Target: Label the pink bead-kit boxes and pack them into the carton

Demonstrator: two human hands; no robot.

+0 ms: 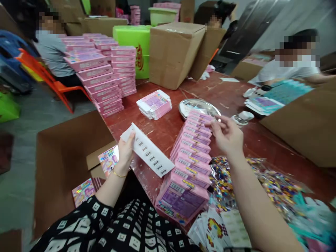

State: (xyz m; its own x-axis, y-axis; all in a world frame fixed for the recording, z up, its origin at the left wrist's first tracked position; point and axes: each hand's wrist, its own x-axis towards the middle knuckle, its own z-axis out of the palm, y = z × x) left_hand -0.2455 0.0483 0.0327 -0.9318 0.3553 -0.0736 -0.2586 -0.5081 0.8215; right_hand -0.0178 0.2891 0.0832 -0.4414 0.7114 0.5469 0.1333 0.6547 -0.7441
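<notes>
My left hand [126, 151] is closed on a white sticker sheet [149, 150], thumb on top. A line of small printed labels runs along the sheet. A row of pink boxes [193, 154] stands on the table just right of the sheet, overlapped like steps with their barcodes facing up. My right hand [228, 134] is at the far end of this row, thumb and fingertips pinched beside the last boxes. Whatever is between those fingertips is too small to make out. Behind the row, a round metal tray [183, 103] holds white pieces.
Flat pink cartons [154, 104] lie stacked near tall piles of pink boxes [101, 82]. An open cardboard box [60, 147] stands at lower left. Bags of colourful beads [273, 180] and printed cards [210, 231] lie at right. Co-workers sit around the red table [210, 87].
</notes>
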